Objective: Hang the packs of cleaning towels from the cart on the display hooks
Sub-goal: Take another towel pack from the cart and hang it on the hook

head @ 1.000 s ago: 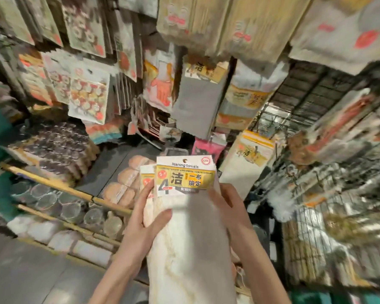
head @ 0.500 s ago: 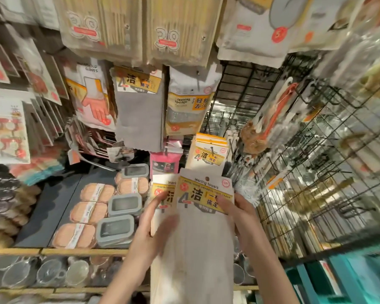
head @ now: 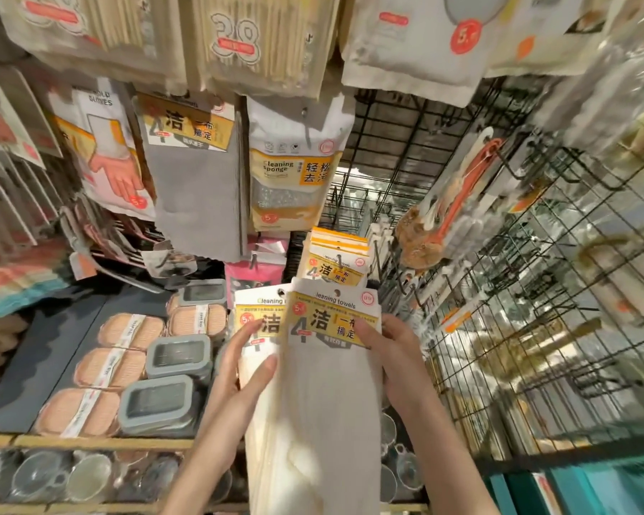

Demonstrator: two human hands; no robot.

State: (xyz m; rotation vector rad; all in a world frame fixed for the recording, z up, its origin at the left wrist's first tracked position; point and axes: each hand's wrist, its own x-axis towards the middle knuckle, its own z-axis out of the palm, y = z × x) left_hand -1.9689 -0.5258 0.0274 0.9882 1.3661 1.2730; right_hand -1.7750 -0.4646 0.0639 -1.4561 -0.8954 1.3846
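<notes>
Towel packs (head: 324, 384) stand upright, long axis vertical, yellow-and-white header cards with punched holes on top, pale cloth below, just under hung packs (head: 337, 260). Left hand (head: 238, 369) and right hand (head: 395, 351) pinch their edges.

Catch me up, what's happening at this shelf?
A person is restocking a store display. Both hands hold packs of cleaning towels: the right hand grips the front pack at its header card, the left hand steadies a second pack beside it. Neither is hung yet; matching hung packs sit just above.
</notes>
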